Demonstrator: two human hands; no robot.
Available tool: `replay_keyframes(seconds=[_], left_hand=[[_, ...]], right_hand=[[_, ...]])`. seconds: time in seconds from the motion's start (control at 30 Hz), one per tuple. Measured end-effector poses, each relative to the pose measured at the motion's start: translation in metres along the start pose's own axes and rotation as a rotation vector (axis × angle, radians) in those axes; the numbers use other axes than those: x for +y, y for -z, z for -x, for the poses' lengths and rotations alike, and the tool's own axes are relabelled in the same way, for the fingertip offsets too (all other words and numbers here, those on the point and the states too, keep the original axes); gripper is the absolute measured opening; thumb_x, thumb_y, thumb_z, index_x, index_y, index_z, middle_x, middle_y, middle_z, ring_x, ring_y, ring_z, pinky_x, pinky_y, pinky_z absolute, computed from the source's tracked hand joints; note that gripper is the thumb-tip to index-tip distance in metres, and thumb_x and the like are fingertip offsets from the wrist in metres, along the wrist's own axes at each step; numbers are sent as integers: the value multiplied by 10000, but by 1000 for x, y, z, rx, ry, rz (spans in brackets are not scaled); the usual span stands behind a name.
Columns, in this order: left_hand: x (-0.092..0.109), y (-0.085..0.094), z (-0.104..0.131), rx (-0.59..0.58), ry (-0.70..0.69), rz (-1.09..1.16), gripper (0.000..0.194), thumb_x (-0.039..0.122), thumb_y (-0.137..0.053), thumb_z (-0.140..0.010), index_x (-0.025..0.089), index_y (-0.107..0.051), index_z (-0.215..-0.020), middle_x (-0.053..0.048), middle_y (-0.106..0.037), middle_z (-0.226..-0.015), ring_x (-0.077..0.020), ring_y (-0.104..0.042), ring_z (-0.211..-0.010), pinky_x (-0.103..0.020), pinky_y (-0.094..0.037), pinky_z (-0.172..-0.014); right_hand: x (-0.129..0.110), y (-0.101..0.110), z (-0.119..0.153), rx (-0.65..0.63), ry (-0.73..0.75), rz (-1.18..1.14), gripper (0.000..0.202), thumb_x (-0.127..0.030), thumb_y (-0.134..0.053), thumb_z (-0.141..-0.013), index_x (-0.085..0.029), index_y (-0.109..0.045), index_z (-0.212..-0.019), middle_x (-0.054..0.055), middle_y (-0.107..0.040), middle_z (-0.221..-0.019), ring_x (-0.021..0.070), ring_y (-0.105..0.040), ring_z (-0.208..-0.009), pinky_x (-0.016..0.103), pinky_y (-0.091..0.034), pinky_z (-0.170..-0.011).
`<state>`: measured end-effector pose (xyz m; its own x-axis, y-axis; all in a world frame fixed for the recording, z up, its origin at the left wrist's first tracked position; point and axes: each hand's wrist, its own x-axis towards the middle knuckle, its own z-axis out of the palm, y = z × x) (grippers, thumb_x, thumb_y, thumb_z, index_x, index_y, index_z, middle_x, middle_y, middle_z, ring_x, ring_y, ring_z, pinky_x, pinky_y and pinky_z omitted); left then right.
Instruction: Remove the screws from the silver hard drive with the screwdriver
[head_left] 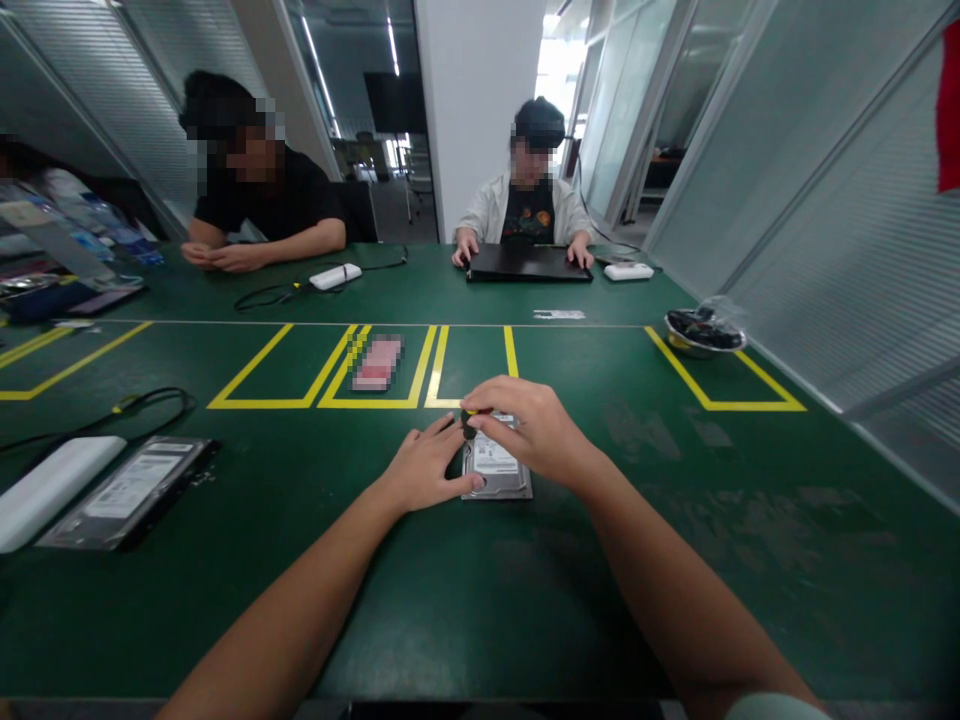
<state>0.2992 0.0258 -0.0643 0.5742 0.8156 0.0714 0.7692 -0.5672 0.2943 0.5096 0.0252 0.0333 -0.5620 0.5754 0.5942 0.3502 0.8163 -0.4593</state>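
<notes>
A silver hard drive (504, 487) with a white label lies flat on the green table in front of me. My right hand (531, 425) is closed over a short screwdriver (469, 424) with a black and yellow handle, held upright above the drive's left far corner. The screwdriver's tip is too small to make out. Along the drive's left side rests my left hand (426, 465), fingers spread. Its thumb touches the drive's top near the lower left, and its fingertips reach close to the screwdriver.
Left of me lie a larger hard drive (135, 490), a white power bank (60, 490) and a black cable (161, 402). Yellow tape outlines boxes; one holds a blurred pink object (379, 362). A metal bowl (705, 340) stands right. Two people sit opposite, one holding a black laptop (529, 263).
</notes>
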Motion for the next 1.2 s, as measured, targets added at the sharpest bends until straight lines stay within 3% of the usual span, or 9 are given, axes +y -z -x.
replay_keyframes(seconds=[0.2, 0.47, 0.9, 1.2], left_hand=[[-2, 1, 4, 2, -1, 15, 755, 720, -488, -834, 263, -421, -1431, -136, -474, -1473, -383, -487, -1258, -449, -411, -875], [0, -2, 7, 56, -19, 25, 703, 688, -476, -863, 261, -433, -1421, -133, -507, -1444, -355, -485, -1262, -406, -368, -843], [-1, -8, 8, 71, 10, 14, 664, 679, -469, -870, 252, -472, -1378, -138, -522, -1424, -354, -468, -1274, -410, -368, -863], [1, -9, 8, 89, 15, 44, 675, 647, -486, -879, 255, -434, -1425, -127, -492, -1458, -347, -464, -1277, -415, -372, -893]], right_hand=[[-1, -4, 0, 12, 15, 9, 141, -211, -557, -936, -157, -675, -990, 75, -714, -1003, 168, -645, -965, 323, -511, -876], [-2, -9, 1, 46, 18, 26, 189, -188, -518, -943, -172, -665, -1061, 68, -726, -1081, 181, -656, -1024, 358, -506, -928], [-3, -15, 1, 108, -3, 14, 107, -239, -624, -899, -171, -671, -966, 69, -649, -953, 171, -617, -916, 320, -506, -826], [-6, -16, 2, 97, 2, 42, 141, -196, -537, -918, -184, -645, -1010, 68, -686, -981, 183, -613, -943, 347, -493, -859]])
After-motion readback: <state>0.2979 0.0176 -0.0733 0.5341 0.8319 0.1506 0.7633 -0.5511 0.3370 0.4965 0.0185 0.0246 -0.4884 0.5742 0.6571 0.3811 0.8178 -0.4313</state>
